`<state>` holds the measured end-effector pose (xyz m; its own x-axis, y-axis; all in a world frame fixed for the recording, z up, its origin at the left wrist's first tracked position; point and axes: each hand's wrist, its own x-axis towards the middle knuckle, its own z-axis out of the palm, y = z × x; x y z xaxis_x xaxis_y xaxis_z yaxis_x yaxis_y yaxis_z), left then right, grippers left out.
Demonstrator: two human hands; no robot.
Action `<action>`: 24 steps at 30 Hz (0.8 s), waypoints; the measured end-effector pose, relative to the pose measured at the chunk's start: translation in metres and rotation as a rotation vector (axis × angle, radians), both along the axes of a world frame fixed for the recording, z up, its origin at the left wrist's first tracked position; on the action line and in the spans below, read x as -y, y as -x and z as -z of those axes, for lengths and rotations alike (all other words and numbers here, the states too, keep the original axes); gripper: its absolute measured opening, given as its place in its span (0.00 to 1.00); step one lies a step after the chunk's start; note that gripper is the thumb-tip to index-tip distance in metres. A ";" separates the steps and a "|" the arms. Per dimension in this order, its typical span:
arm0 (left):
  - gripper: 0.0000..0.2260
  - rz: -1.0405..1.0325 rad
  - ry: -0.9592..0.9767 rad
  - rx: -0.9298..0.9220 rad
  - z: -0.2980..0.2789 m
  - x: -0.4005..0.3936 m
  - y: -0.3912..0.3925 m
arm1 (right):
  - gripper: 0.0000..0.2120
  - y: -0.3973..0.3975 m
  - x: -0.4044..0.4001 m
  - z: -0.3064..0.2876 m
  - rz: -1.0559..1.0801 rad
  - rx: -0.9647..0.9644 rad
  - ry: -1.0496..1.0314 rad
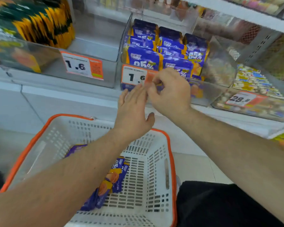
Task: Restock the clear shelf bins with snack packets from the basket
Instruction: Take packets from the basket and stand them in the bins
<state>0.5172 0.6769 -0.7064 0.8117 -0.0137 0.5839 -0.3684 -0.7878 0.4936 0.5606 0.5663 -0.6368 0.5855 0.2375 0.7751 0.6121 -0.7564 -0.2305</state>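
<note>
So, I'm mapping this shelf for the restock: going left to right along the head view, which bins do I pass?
Green-and-orange packet bin → purple packet bin → bin with blurred brownish contents → bin of small mixed sweets.

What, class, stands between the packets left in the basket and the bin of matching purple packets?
The person's own left forearm crosses above the basket, over the purple packets. Both hands hover at the clear bin front, by its price tag. Nothing else visible.
</note>
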 end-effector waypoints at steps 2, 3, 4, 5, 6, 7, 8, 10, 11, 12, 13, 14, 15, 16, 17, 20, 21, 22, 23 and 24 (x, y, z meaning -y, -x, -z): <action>0.20 0.043 0.055 -0.212 0.024 -0.026 0.022 | 0.04 0.012 -0.026 0.034 -0.089 -0.160 0.027; 0.17 0.061 0.069 -0.357 0.036 -0.040 0.033 | 0.05 0.016 -0.037 0.052 -0.125 -0.299 0.064; 0.17 0.062 0.075 -0.522 0.049 -0.054 0.042 | 0.05 0.020 -0.049 0.069 -0.138 -0.455 0.131; 0.18 0.047 0.083 -0.675 0.061 -0.068 0.051 | 0.04 0.024 -0.059 0.088 -0.144 -0.601 0.208; 0.20 0.019 0.106 -0.802 0.075 -0.081 0.059 | 0.04 0.026 -0.067 0.107 -0.146 -0.726 0.266; 0.21 -0.017 0.149 -0.898 0.087 -0.093 0.067 | 0.05 0.031 -0.074 0.126 -0.147 -0.828 0.294; 0.21 -0.062 0.198 -0.970 0.099 -0.103 0.074 | 0.06 0.037 -0.079 0.145 -0.150 -0.920 0.310; 0.20 -0.157 0.280 -1.058 0.119 -0.118 0.088 | 0.08 0.051 -0.087 0.185 -0.161 -1.105 0.370; 0.20 -0.195 0.312 -1.083 0.128 -0.123 0.093 | 0.09 0.058 -0.090 0.204 -0.160 -1.191 0.418; 0.20 -0.226 0.343 -1.105 0.137 -0.126 0.097 | 0.11 0.065 -0.093 0.221 -0.150 -1.270 0.460; 0.19 -0.248 0.369 -1.127 0.145 -0.128 0.101 | 0.13 0.069 -0.095 0.238 -0.135 -1.348 0.483; 0.18 -0.263 0.395 -1.147 0.152 -0.130 0.102 | 0.14 0.074 -0.096 0.250 -0.105 -1.418 0.486; 0.18 -0.271 0.418 -1.161 0.158 -0.132 0.102 | 0.15 0.077 -0.095 0.263 -0.077 -1.468 0.493; 0.18 -0.279 0.443 -1.172 0.163 -0.135 0.102 | 0.15 0.080 -0.094 0.274 -0.076 -1.497 0.529; 0.17 -0.292 0.462 -1.181 0.167 -0.138 0.101 | 0.14 0.082 -0.093 0.283 -0.094 -1.513 0.607; 0.16 -0.326 0.498 -1.208 0.175 -0.145 0.098 | 0.10 0.084 -0.092 0.304 -0.141 -1.433 1.075; 0.15 -0.338 0.508 -1.214 0.177 -0.147 0.098 | 0.15 0.084 -0.092 0.309 -0.146 -1.406 1.157; 0.14 -0.353 0.523 -1.221 0.180 -0.149 0.098 | 0.17 0.082 -0.095 0.312 -0.151 -1.384 1.187; 0.13 -0.367 0.541 -1.228 0.182 -0.151 0.098 | 0.18 0.081 -0.097 0.315 -0.161 -1.358 1.196; 0.13 -0.378 0.561 -1.234 0.184 -0.152 0.098 | 0.19 0.080 -0.100 0.315 -0.171 -1.314 1.209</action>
<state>0.4189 0.8288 -0.8901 0.7005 0.3118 -0.6420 0.7133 -0.3337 0.6163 0.4803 0.6664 -0.9522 0.5232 0.3801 -0.7627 0.5838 -0.8119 -0.0041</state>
